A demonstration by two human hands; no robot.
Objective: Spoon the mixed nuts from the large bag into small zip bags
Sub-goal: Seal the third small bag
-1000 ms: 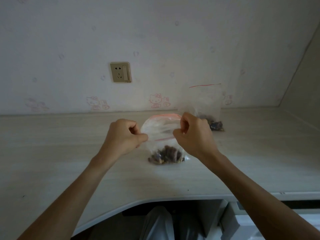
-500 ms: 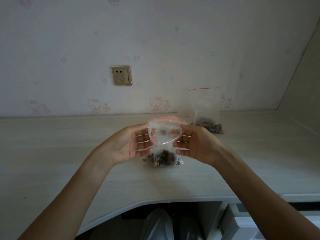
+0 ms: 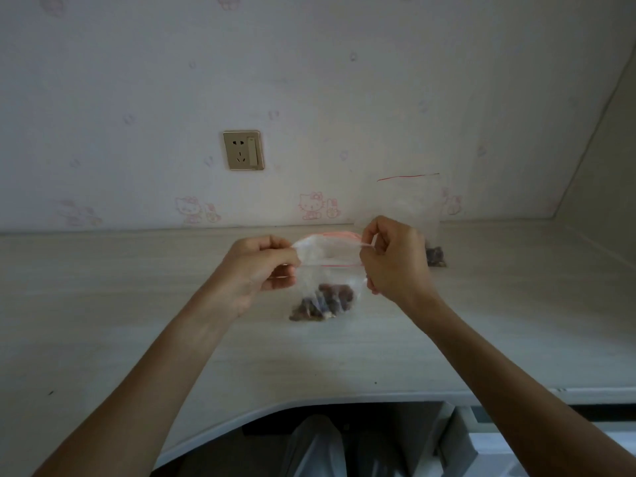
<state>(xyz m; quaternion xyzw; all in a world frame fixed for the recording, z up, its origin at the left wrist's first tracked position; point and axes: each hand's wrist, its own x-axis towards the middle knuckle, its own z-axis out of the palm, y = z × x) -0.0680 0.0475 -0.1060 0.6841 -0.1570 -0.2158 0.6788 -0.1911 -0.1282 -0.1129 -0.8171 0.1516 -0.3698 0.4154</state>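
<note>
The small zip bag (image 3: 327,259) stretches between the fingers of the left hand (image 3: 260,270) and those of the right hand (image 3: 395,259), each pinching one end of its top. The nuts (image 3: 323,302) lie in the bag's bottom, below and between the fingers, on the desk (image 3: 137,304). Behind the right fingers stands a second bag (image 3: 413,204), against the wall (image 3: 309,80). A wall socket (image 3: 243,150) sits above and behind the left fingers.

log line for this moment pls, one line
left hand: pinches small zip bag top | right hand: pinches other end | nuts: inside | large bag: behind, upright
</note>
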